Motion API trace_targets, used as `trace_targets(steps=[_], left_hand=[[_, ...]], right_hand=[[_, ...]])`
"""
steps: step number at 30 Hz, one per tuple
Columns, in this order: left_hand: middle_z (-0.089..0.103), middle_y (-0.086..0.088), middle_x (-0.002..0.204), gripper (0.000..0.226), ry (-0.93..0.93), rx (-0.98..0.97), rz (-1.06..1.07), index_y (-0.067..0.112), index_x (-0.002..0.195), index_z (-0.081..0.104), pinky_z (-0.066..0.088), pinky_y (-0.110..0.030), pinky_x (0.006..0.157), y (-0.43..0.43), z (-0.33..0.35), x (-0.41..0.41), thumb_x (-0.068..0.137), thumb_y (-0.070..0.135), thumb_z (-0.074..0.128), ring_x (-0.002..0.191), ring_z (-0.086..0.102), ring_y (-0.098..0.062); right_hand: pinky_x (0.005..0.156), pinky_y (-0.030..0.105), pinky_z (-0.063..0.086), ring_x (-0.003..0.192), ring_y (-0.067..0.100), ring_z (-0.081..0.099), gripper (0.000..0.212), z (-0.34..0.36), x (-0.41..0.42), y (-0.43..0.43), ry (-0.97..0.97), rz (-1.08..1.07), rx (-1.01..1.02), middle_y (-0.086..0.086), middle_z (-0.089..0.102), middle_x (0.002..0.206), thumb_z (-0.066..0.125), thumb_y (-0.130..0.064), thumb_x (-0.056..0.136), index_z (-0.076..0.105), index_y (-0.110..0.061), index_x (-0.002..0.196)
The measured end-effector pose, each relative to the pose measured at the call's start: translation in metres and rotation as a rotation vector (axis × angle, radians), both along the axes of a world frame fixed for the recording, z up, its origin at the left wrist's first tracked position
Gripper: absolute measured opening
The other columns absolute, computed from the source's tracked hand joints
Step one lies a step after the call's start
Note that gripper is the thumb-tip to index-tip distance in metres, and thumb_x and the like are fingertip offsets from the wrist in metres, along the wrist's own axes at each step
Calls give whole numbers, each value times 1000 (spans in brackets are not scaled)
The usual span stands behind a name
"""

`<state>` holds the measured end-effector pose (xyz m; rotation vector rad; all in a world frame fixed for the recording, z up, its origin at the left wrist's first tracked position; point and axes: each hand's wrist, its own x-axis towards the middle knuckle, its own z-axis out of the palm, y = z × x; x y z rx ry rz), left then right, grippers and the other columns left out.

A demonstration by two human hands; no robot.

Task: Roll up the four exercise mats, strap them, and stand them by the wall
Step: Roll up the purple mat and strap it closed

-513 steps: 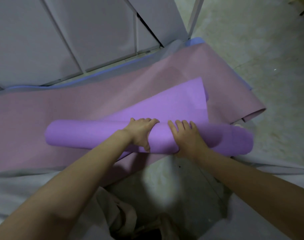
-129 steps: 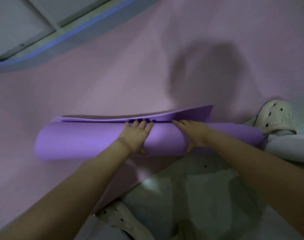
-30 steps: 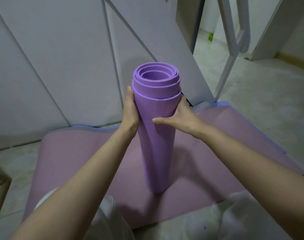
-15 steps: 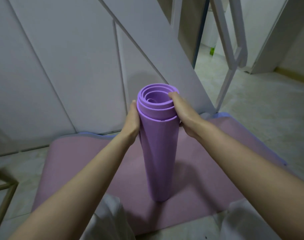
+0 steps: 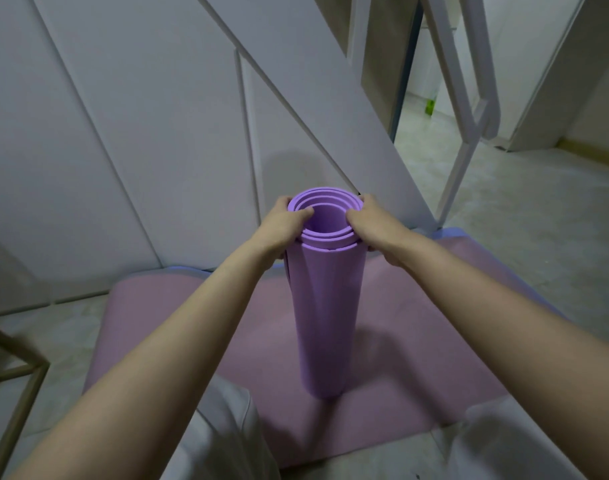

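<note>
A rolled purple mat [image 5: 325,306] stands upright on a flat pink mat [image 5: 178,317] that lies on the floor. My left hand [image 5: 284,226] grips the roll's top rim from the left, thumb hooked inside the coil. On the right side of the rim, my right hand [image 5: 370,221] holds it the same way, thumb tucked into the layers. No strap shows on the roll. A blue mat edge [image 5: 459,233] peeks out from under the pink mat at the far right.
A white panelled wall [image 5: 123,133] rises right behind the mats. A white frame [image 5: 469,109] and a doorway stand at the upper right. A thin gold metal frame [image 5: 15,386] sits at the left on the pale tiled floor [image 5: 538,220].
Both hands have shifted up to the roll's top rim, thumbs now tucked inside the coil. The roll stays upright on the pink mat, slightly lower in view.
</note>
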<state>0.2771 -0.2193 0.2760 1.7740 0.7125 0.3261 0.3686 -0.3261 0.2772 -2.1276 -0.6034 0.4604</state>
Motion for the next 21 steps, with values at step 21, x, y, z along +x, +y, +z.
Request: trace_targets(steps=[21], left_hand=[[62,-25,109,31,300,488,-110,-2,108,57,54,-37,69,-11,21,2,80,4,45,95,62,-38]], right_hand=[[106,29,35,131,27,42,74,29,12,-12,-398,362,-385,17,38,147,47,4,85,16,-9,151]])
